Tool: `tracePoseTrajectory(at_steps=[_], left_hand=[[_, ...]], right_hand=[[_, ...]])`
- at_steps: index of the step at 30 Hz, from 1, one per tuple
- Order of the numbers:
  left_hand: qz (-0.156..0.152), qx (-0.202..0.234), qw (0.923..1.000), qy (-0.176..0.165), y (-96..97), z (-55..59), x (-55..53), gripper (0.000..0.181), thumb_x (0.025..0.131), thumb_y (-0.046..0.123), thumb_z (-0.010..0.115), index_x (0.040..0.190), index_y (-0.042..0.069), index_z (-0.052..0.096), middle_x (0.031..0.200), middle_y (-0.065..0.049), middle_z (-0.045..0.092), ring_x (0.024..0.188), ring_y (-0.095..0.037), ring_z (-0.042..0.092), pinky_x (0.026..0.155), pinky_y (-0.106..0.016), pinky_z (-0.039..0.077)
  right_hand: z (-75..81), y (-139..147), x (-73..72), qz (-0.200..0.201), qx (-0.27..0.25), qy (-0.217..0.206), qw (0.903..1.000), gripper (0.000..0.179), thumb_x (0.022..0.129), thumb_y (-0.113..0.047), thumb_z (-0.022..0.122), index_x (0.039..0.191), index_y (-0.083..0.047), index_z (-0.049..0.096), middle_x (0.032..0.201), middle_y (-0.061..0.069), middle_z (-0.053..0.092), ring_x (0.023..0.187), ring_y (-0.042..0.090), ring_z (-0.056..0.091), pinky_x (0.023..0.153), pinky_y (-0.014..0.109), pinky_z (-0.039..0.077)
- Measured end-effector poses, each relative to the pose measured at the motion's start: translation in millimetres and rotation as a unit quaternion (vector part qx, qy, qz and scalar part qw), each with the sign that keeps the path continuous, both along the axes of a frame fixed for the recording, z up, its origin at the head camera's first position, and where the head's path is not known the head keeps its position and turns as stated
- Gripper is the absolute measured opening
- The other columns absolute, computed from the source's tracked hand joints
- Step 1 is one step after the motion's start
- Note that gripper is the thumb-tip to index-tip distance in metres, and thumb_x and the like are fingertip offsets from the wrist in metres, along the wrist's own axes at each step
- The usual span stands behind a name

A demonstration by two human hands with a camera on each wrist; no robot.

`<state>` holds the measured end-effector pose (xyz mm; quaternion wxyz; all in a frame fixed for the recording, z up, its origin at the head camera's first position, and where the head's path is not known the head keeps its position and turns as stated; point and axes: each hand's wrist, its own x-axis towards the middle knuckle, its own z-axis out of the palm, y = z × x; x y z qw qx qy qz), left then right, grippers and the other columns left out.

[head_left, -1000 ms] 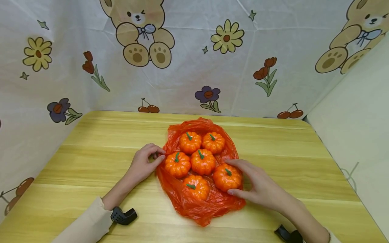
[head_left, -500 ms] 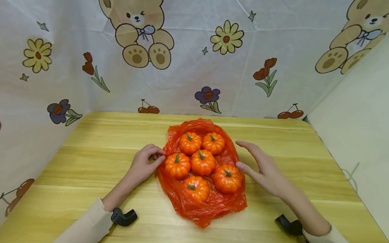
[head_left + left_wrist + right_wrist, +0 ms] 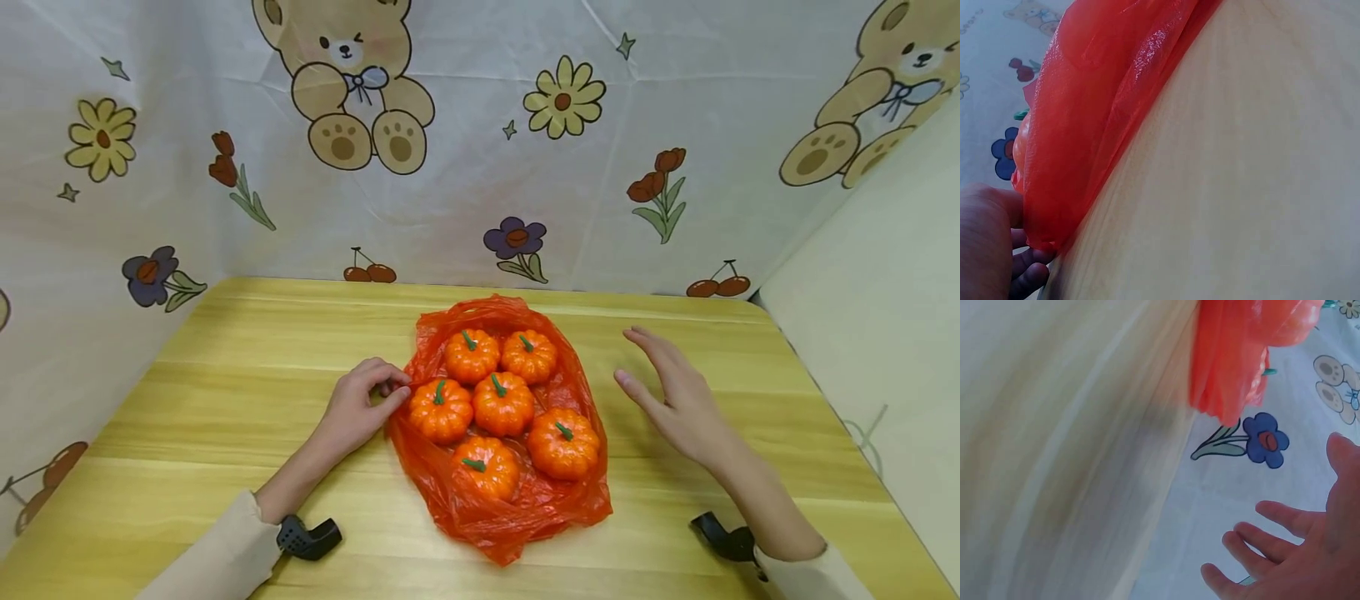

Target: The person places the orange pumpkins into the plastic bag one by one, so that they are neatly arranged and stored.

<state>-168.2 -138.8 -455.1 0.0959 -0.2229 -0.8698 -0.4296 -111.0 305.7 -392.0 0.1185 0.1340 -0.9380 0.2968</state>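
A thin red plastic bag (image 3: pixel 517 533) lies spread on the table, its mouth facing up. Inside sit several small orange pumpkins with green stems, the right one (image 3: pixel 564 445) somewhat apart from the centre one (image 3: pixel 503 406). At the bag's left rim, my left hand (image 3: pixel 360 404) pinches the plastic between thumb and fingers, beside the left pumpkin (image 3: pixel 441 414). The left wrist view shows the bag's side (image 3: pixel 1072 137) held up by those fingers. My right hand (image 3: pixel 682 404) hovers right of the bag, fingers spread and holding nothing, which the right wrist view confirms.
The wooden table (image 3: pixel 247 358) extends on both sides of the bag. Behind it hangs a white cloth (image 3: pixel 457 200) printed with bears and flowers. A pale wall (image 3: pixel 892 333) borders the table on the right. Each wrist wears a black camera mount.
My right hand has let go of the right pumpkin and moved away to the right and back. The left hand keeps its pinch on the bag's rim, and the pumpkins stay in place.
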Motion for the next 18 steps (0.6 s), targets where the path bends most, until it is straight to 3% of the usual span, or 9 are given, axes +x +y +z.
tracePoseTrajectory(at_steps=[5,10,14,18], left_hand=[[-0.005,0.011,0.9999,-0.005,3.6,1.2,-1.0,0.008,0.095,0.008,0.078,0.099,0.015,0.078,0.091,0.003,0.066,0.082,-0.014,0.057,0.073,-0.026,0.048],[-0.003,0.025,0.9991,-0.033,2.5,2.2,0.4,0.009,0.098,0.013,0.075,0.105,0.019,0.078,0.094,0.005,0.066,0.082,-0.015,0.057,0.072,-0.025,0.048],[0.005,0.043,0.9980,-0.046,-7.9,0.7,1.9,0.013,0.101,0.021,0.073,0.114,0.022,0.077,0.097,0.005,0.066,0.085,-0.016,0.058,0.072,-0.024,0.047],[0.024,0.041,0.9984,-0.029,-26.2,0.2,4.5,0.017,0.101,0.022,0.074,0.117,0.020,0.076,0.098,0.003,0.066,0.086,-0.014,0.058,0.073,-0.022,0.047]], right_hand=[[-2.4,10,2.4,-0.015,0.020,0.006,0.9997,0.074,0.104,-0.037,0.066,0.166,-0.017,0.032,0.171,0.019,0.028,0.151,0.052,0.031,0.109,0.079,0.030],[-1.0,21,7.0,-0.021,0.029,0.014,0.9993,0.075,0.102,-0.036,0.068,0.166,-0.016,0.033,0.171,0.019,0.027,0.150,0.054,0.031,0.109,0.080,0.030],[-4.4,32,13.8,-0.029,0.029,0.012,0.9991,0.075,0.102,-0.035,0.068,0.166,-0.015,0.033,0.172,0.019,0.025,0.151,0.054,0.030,0.108,0.081,0.029],[-10.8,44,22.6,-0.039,0.028,0.012,0.9988,0.075,0.102,-0.032,0.069,0.166,-0.016,0.033,0.173,0.018,0.024,0.152,0.054,0.028,0.109,0.081,0.027]])
